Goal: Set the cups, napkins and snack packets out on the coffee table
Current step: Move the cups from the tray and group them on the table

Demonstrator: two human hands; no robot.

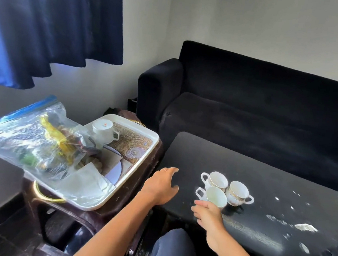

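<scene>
White cups (223,189) clustered on black coffee table (268,181)

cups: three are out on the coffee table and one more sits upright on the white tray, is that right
Not quite. Three cups do stand on the coffee table, and a fourth cup is on the white tray, but the head view shows it upside down, base up, not upright.

left hand (161,186) outstretched, right hand (208,213) relaxed
</scene>
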